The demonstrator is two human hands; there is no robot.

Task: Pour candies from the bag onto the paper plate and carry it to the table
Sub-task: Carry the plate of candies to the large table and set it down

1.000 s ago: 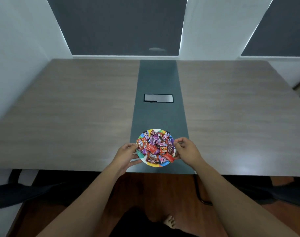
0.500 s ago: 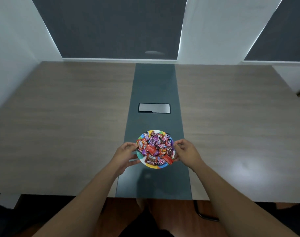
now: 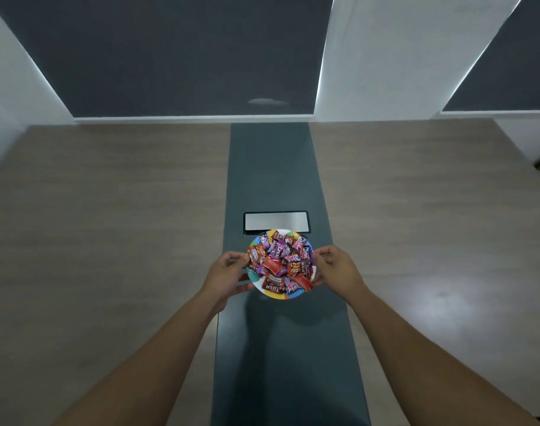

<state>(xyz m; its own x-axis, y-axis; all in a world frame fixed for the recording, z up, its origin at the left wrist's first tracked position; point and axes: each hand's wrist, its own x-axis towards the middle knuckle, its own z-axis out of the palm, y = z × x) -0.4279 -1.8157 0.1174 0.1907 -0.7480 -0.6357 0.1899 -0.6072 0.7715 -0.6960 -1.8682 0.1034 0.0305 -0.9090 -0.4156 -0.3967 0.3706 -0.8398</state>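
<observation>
A round paper plate [image 3: 277,295] with a colourful rim is heaped with wrapped candies [image 3: 280,262] in red, purple and brown. It hovers over the dark centre strip [image 3: 281,348] of a large wooden table [image 3: 108,229]. My left hand [image 3: 227,275] grips the plate's left rim, thumb underneath. My right hand [image 3: 336,267] grips the right rim. The plate casts a shadow on the strip just below it. No candy bag is in view.
A silver cable hatch [image 3: 276,222] is set in the centre strip just beyond the plate. Dark window blinds [image 3: 182,56] and white walls rise behind the table's far edge.
I have moved forward over the table: its near edge and the floor have dropped out of view. Both hands carried the plate farther along the strip, close to the cable hatch.
</observation>
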